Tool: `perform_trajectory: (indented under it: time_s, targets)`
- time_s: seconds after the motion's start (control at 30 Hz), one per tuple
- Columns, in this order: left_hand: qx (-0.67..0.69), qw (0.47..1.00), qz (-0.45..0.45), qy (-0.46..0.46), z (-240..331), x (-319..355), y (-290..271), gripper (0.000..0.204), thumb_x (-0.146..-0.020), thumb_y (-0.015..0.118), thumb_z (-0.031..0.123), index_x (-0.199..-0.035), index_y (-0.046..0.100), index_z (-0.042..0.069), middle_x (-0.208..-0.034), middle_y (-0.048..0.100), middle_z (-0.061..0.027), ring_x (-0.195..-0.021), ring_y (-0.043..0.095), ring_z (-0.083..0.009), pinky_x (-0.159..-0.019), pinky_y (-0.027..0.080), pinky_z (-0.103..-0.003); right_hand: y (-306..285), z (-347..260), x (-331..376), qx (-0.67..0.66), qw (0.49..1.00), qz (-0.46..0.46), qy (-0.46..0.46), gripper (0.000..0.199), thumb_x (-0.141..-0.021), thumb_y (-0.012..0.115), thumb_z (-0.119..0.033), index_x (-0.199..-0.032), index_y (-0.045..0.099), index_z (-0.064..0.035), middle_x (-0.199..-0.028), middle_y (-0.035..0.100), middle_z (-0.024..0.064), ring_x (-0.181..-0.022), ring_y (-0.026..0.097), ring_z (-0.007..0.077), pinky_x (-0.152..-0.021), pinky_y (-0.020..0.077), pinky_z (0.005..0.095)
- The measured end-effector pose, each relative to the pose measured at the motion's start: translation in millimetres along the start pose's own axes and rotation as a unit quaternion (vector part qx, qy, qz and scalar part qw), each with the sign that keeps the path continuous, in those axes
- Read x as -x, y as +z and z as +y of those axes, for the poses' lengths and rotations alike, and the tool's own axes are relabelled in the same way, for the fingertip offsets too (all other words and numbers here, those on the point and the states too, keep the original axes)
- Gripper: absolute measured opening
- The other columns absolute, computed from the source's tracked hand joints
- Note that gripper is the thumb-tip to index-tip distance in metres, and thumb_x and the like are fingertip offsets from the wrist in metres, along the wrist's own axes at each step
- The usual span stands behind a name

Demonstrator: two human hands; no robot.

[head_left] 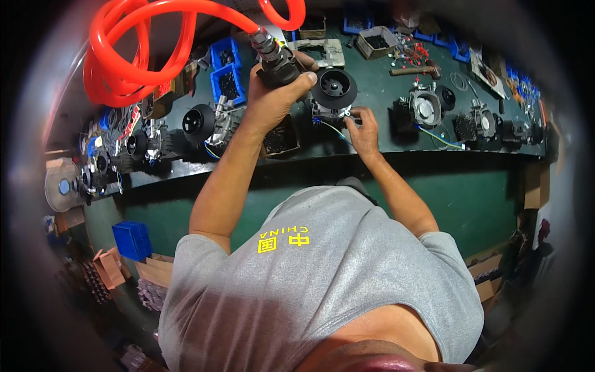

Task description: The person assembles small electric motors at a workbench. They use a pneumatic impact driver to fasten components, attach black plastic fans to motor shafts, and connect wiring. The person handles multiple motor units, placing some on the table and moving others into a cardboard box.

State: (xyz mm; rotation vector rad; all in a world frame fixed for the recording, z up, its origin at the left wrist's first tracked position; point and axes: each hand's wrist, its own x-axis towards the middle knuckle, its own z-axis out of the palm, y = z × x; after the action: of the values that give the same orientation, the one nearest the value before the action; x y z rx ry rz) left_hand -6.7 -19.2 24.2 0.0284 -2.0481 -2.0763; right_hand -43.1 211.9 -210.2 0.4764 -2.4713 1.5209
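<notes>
My left hand [273, 102] is wrapped round a dark pneumatic power tool [277, 67], its metal hose fitting pointing up and away to the left. The coiled red air hose [180, 7] runs off from that fitting. Just right of the tool stands a motor unit with a black fan wheel [334, 88] on top and a silvery metal body [328, 113] below. My right hand [364, 133] is at the near right side of this body, thumb and fingers closed in a pinch; what lies between them is too small to name. A thin wire [331, 129] hangs beside that hand.
More motor units with fan wheels stand along the green bench [372, 93], several to the left [198, 121] and others to the right [424, 106]. Behind them are blue parts bins [227, 85], a box of dark parts [376, 42] and a hammer [414, 70]. A blue crate [131, 240] sits below the bench.
</notes>
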Motion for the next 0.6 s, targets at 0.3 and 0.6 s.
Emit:
perform_trajectory:
  time_s: [0.3, 0.6]
  targets:
    - [-0.025, 0.999, 0.029, -0.01, -25, -19, -25, 0.022, -0.085, 0.08, 0.009, -0.106, 0.075, 0.004, -0.098, 0.074, -0.0019, -0.087, 0.067, -0.0094, -0.079, 0.054, -0.026, 1, 2, 1, 0.011, 1.0, -0.007, 0.003, 0.02, -0.083, 0.077, -0.005, -0.1, 0.069, 0.0003, -0.107, 0.069, 0.0142, -0.099, 0.068, 0.0305, -0.081, 0.0556, 0.0393]
    - [-0.072, 0.977, 0.082, -0.183, -140, -71, -58, 0.033, -0.074, 0.084, 0.02, -0.094, 0.071, -0.002, -0.089, 0.073, -0.0081, -0.074, 0.066, -0.0158, -0.067, 0.053, -0.035, 2, 2, -3, 0.059, 0.998, -0.016, -0.005, 0.017, -0.084, 0.078, -0.003, -0.097, 0.071, 0.0042, -0.105, 0.071, 0.0154, -0.091, 0.07, 0.0268, -0.081, 0.0574, 0.035]
